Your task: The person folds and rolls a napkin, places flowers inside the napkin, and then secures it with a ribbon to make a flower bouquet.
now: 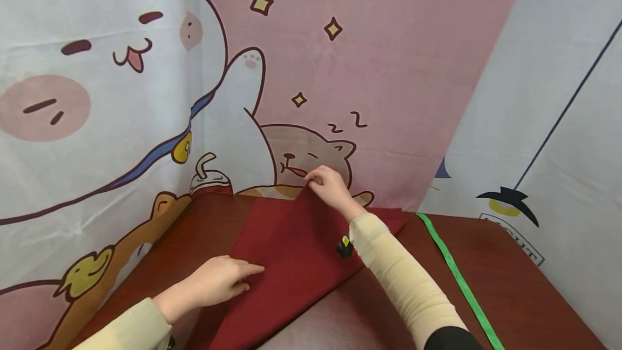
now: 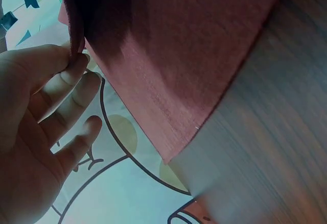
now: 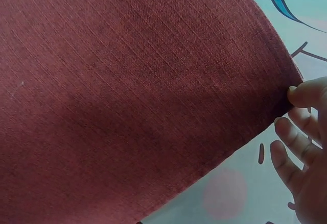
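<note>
Head view: the red cloth point(image 1: 286, 269) lies partly lifted off the table point(image 1: 520, 280), its near end cut off by the frame, part of it covered by the right sleeve point(image 1: 403, 285). A small dark object point(image 1: 344, 249) beside the cuff cannot be identified. One raised corner is pinched by the right hand point(image 1: 331, 189); lower, an edge is pinched by the left hand point(image 1: 221, 280), the remaining fingers apart.

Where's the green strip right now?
In the head view, the green strip lies along the right side of the brown table, to the right of the red cloth and the person's right sleeve.
</note>
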